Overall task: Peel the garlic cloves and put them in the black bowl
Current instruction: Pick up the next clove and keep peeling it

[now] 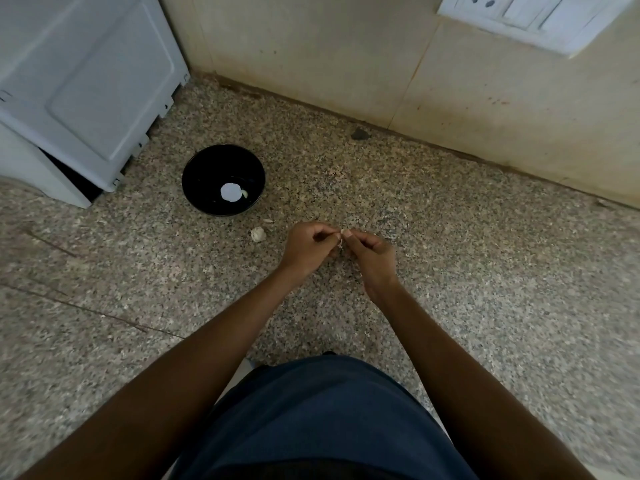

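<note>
We hold one small garlic clove (343, 233) up between our two hands, a little above the counter (450, 254). Only a pale bit of it shows past our fingertips, so we cannot tell how much skin is left on it. Our left hand (308, 245) has its fingers curled and pinches the clove from one side. Our right hand (369, 252) has its fingers curled too, and pinches the clove or its skin from the other side. We think we hold it this way so one hand keeps it from slipping while the other pulls the thin skin off.

Just to the left of our hands, the rest of the garlic bulb (257, 234) sits on the counter. It is close, so we can reach it fast for the next clove. A small pale scrap (268, 221) lies near it, maybe a bit of skin.

The black bowl (207, 202) stands farther back and to the left, near enough to drop cloves in. One peeled clove (245, 194) already lies inside, beside a bright round spot of light.

Behind the bowl is a white box (86, 88) by the wall (346, 64), and a switch plate (533, 15) is high on the right.
</note>
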